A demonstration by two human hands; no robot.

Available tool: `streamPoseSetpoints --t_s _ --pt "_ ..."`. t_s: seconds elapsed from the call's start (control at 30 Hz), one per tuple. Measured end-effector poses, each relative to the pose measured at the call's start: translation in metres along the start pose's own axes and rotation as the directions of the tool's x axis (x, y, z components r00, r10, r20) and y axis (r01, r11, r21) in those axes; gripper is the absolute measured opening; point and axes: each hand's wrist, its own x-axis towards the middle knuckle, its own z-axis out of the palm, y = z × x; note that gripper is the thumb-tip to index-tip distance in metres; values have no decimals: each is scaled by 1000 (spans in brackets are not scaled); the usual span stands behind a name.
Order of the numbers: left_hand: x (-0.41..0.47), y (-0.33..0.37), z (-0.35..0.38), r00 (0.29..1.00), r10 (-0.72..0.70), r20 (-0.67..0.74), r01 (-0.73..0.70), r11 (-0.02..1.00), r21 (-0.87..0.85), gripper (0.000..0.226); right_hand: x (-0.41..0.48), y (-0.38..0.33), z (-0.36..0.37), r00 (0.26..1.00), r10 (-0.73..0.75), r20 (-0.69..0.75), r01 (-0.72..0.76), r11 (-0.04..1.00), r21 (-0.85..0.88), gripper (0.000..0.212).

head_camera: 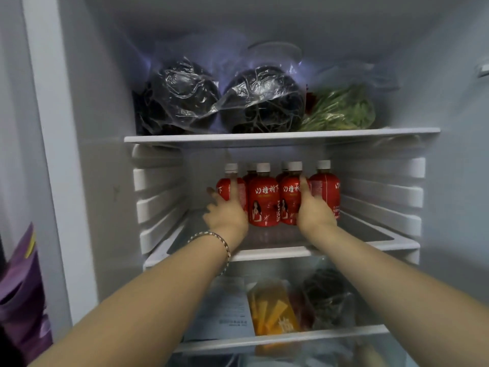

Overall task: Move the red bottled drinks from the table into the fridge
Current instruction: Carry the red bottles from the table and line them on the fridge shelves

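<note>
Red bottles (264, 200), white caps (263, 167), on mid shelf (370, 235); L hand (227, 214) grips leftmost (222, 191), R hand (315, 211) grips rightmost (328, 189).

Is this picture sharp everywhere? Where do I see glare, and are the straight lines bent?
Head view: the red bottles are fairly sharp and evenly lit; head view: the orange packet lower down is blurred; head view: white glare streaks the plastic bags on top; head view: the wide lens slightly tilts and bows the upper shelf.
</note>
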Motion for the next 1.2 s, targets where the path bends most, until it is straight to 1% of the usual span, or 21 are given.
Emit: streamPoseSetpoints --t_s 0.03,0.1,0.17,0.27,0.33,0.43,0.53,0.6,0.63,0.7,0.73,0.77,0.8,0.87,0.9,0.93,1.0,1.03,1.1,1.17,1.2 --pt "2 -1 -5 1000 9 19 -10 999 36 82 -1 -1 -2 1000 4 23 -4 1000 0 74" --pt "-1 -1 -19 999 9 47 -10 999 33 74 -9 -5 -8 997 0 76 -3 999 40 64" --pt "-13 -2 -30 1000 11 -13 -11 1000 6 55 -25 -8 -16 994 -55 97 47 996 78 43" --pt "-36 -8 -46 989 47 -143 -57 997 -60 28 -42 -19 -27 983 -149 105 131 978 163 33" --pt "-63 -15 -59 988 50 -149 -68 991 -117 18 -56 -30 -35 961 -242 132 206 949 240 25" --pt "-114 -31 -76 994 -40 -101 30 994 -101 16 -83 -47 -42 879 -424 217 348 882 317 17" --pt "-176 -64 -80 983 -185 10 185 983 -22 24 -129 -63 -38 713 -592 376 482 803 351 26" --pt "-208 -83 -82 960 -272 65 272 962 -2 26 -157 -69 -31 623 -645 443 547 764 342 25" --pt "-239 -99 -84 936 -341 80 341 940 20 26 -184 -74 -25 545 -684 486 579 726 372 23" --pt "-287 -118 -90 880 -465 98 466 885 20 27 -227 -80 -19 422 -733 534 639 658 398 21" --pt "-311 -127 -92 850 -516 104 516 856 26 28 -248 -84 -17 347 -757 554 683 609 404 21" --pt "-356 -141 -100 789 -608 89 607 794 37 29 -286 -93 -18 234 -795 560 727 525 442 20" --pt "-370 -145 -99 760 -641 104 640 767 50 29 -299 -93 -17 197 -807 557 755 488 439 17" --pt "-448 -161 -114 651 -758 49 750 651 115 26 -363 -106 -26 16 -851 525 798 327 506 18" --pt "-474 -165 -118 607 -795 18 787 603 132 24 -386 -110 -29 -47 -864 502 812 260 523 20" --pt "-518 -170 -128 539 -842 -33 837 531 133 21 -424 -116 -40 -144 -870 471 809 171 563 22" --pt "-587 -171 -142 423 -899 -113 904 411 116 18 -485 -123 -58 -282 -863 419 794 35 607 24" --pt "-623 -167 -151 358 -921 -152 933 345 106 19 -518 -126 -68 -341 -855 391 779 -23 627 24" --pt "-675 -158 -161 259 -941 -217 965 244 95 19 -567 -127 -83 -418 -843 338 741 -102 663 24" --pt "-761 -143 -181 128 -950 -283 991 110 77 16 -646 -124 -120 -540 -798 267 677 -223 701 25" --pt "-791 -134 -188 76 -948 -309 996 60 61 15 -674 -120 -133 -578 -780 242 657 -267 705 26"
